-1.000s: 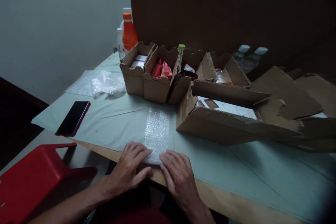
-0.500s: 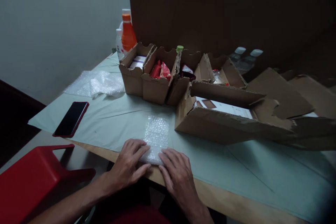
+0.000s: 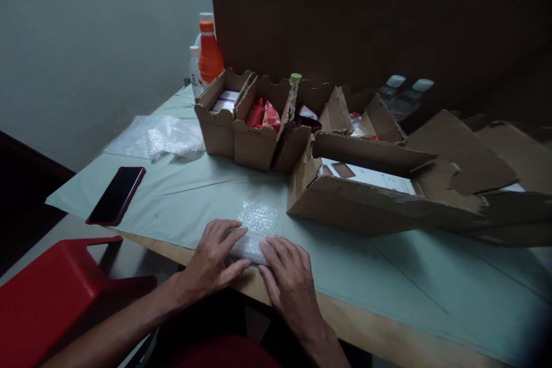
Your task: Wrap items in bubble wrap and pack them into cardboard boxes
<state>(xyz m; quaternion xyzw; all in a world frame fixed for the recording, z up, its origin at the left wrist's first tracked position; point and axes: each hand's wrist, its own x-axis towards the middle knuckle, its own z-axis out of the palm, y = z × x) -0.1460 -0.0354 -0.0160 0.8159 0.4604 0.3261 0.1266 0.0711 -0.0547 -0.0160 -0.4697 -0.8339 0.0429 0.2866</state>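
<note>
At the front edge of the table lies a strip of bubble wrap (image 3: 259, 215), its near end rolled into a thick bundle and its far end flat on the cloth. My left hand (image 3: 213, 256) grips the left end of the bundle, fingers on top and thumb at the near side. On the right end, my right hand (image 3: 288, 270) holds it the same way, fingers bent over it. Whether anything is wrapped inside the bundle I cannot tell.
Cardboard bins (image 3: 256, 146) with packets stand behind; a longer box (image 3: 366, 204) holds a white carton (image 3: 366, 175). To the left are loose bubble wrap (image 3: 157, 137), a phone (image 3: 116, 195) and a red stool (image 3: 52, 287). An orange bottle (image 3: 211, 57) stands at the back.
Both hands have moved slightly forward with the bundle. The flat stretch of bubble wrap beyond it is shorter, and the roll looks thicker.
</note>
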